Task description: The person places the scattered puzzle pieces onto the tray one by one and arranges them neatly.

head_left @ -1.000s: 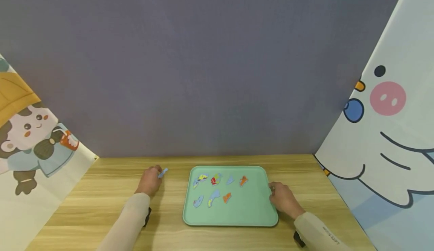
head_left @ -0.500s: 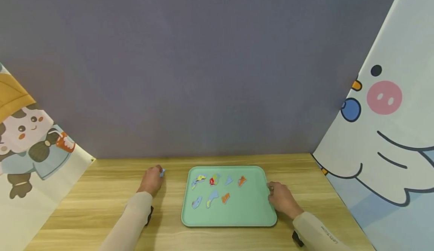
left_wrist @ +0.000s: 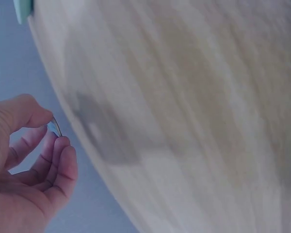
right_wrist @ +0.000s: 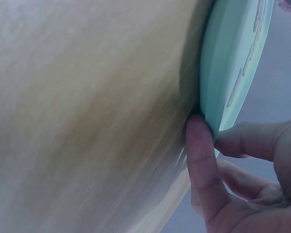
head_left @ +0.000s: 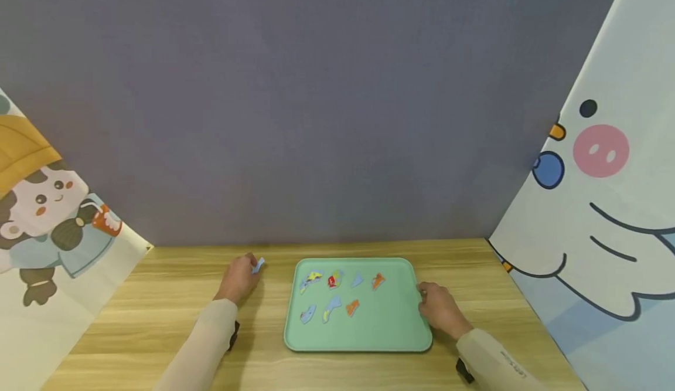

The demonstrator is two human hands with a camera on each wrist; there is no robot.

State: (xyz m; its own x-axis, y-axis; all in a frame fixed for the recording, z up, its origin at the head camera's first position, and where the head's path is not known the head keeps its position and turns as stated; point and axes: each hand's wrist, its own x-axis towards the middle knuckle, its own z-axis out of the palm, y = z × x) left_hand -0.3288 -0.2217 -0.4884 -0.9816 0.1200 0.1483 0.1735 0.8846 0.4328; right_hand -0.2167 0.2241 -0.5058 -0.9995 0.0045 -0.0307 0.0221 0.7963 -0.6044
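Observation:
My left hand (head_left: pixel 239 278) is over the wooden table, left of the green tray (head_left: pixel 392 327). Between thumb and fingertips it pinches a small, flat, light-blue puzzle piece (head_left: pixel 258 265), seen nearly edge-on in the left wrist view. The right hand (head_left: pixel 439 310) grips the tray's right rim, thumb on the inner side and index finger outside. Several irregular puzzle pieces lie flat in the tray, in two rough rows. Among them are a red-and-green piece (head_left: pixel 334 279), a yellow-and-blue piece (head_left: pixel 312 279), a plain blue piece (head_left: pixel 357 279) and an orange piece (head_left: pixel 378 281).
The wooden table (head_left: pixel 158 303) runs back to a grey partition (head_left: pixel 337 145). Side panels with cartoon prints, a figure in a yellow hat (head_left: pixel 47 203) and a white pig-nosed character (head_left: pixel 601 203), stand at left and right.
The left hand shifts slightly right, turning the light-blue piece in its fingers; the piece was more hidden half a second ago. The right hand stays on the tray rim.

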